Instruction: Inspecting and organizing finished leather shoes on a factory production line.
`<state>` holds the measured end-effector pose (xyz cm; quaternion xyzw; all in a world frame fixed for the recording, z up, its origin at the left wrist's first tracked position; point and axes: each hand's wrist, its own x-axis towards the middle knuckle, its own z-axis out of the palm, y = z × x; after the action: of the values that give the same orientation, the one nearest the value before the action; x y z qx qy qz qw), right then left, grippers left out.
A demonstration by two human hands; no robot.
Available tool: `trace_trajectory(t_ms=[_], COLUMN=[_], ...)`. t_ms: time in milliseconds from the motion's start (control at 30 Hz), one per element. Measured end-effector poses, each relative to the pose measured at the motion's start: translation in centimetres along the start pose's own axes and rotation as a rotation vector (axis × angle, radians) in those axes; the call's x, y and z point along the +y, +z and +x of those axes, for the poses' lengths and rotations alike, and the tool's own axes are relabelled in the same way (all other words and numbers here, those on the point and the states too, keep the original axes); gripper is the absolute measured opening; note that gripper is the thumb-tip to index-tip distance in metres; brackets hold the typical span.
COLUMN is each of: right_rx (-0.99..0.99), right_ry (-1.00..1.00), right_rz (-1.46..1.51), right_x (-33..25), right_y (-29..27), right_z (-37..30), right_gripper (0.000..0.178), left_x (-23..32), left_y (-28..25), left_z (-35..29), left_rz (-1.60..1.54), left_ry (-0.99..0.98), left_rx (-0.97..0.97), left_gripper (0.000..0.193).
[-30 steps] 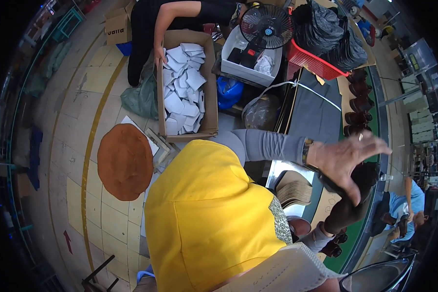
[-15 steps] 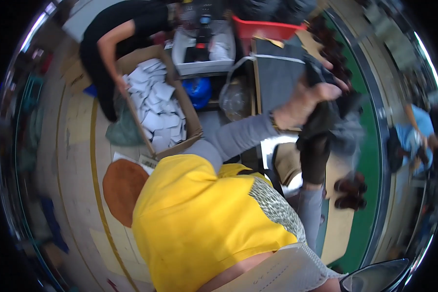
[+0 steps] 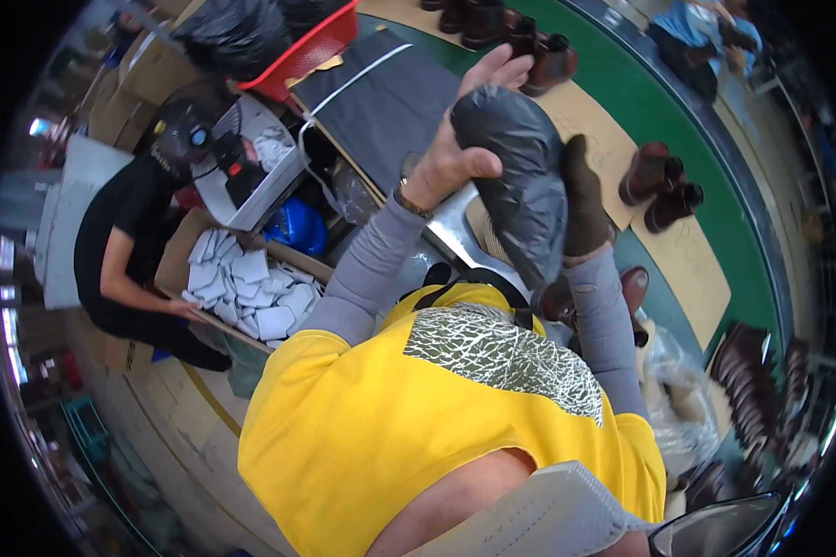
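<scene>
A bulging, rounded thing in creased black plastic is up between my hands; what it covers is hidden. At its left side, my left hand is open, with fingers stretched past its upper edge and the thumb lying against the plastic. On the other side, my right hand, in a dark brown glove, grips the black bundle, its fingers partly hidden behind it. Below the bundle are a brown leather shoe and a tan rounded piece, both partly covered.
Brown shoes stand on cardboard sheets over a green surface at right. Stacked dark sheets are beyond my left hand, beside a red basket. A person in black bends over a carton of white pieces at left.
My view has turned toward the right. The blurred black plastic now faces me between both hands. My left hand's fingers have straightened, and my right hand has come up beside the bundle.
</scene>
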<state>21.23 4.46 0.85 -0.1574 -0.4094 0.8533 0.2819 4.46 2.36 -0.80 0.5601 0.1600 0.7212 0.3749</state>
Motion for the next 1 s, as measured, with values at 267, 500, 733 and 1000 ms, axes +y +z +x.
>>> trace_trajectory(t_ms=[267, 500, 733, 1000], right_rx=[-0.120, 0.637, 0.892, 1.237], right_ry=[-0.495, -0.808, -0.736, -0.851], right_rz=[0.365, -1.216, -1.254, -0.706], right_x=[0.3, -2.3, -3.2, -2.1], right_y=[-4.0, -4.7, -4.0, -2.9], right_z=[-4.5, -9.0, -12.5, -16.4], right_gripper=[0.063, 0.035, 0.034, 0.058], left_x=[-4.0, -7.9, -11.1, -13.7], left_y=[4.8, 7.8, 11.1, 19.5], left_z=[3.8, 4.3, 4.3, 2.5], left_rz=[-0.180, -0.222, -0.243, -0.151], left_ry=[-0.339, -0.619, -0.746, -0.545], left_rx=[0.009, 0.054, -0.138, 0.022], left_gripper=[0.073, 0.046, 0.051, 0.043])
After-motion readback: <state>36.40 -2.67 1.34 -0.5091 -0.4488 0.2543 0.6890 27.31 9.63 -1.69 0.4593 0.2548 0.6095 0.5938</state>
